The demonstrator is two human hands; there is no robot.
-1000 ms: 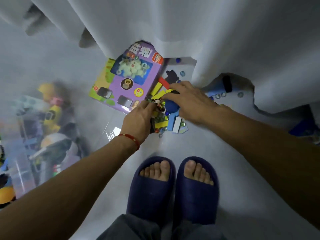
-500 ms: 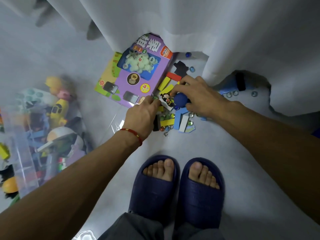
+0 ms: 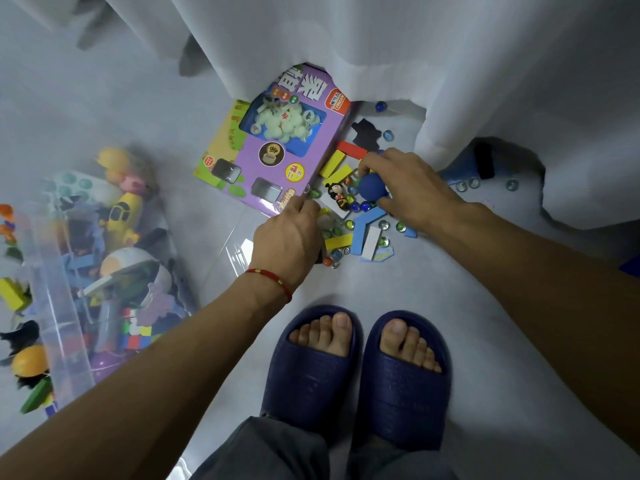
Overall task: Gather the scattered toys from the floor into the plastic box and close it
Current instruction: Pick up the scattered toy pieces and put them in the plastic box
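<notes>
The right hand (image 3: 412,188) cups a blue ball (image 3: 372,187), probably light and prone to rolling; the left hand (image 3: 291,233) curls over slippery marbles (image 3: 332,232), best scooped.

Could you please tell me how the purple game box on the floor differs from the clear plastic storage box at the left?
The purple cardboard game box is flat, opaque and printed, with a window showing white round pieces; the clear plastic storage box is deep and see-through. The game box is partly tucked under the white curtain; the storage box stands clear of it, full of mixed toys. Both rest on the pale floor.
</notes>
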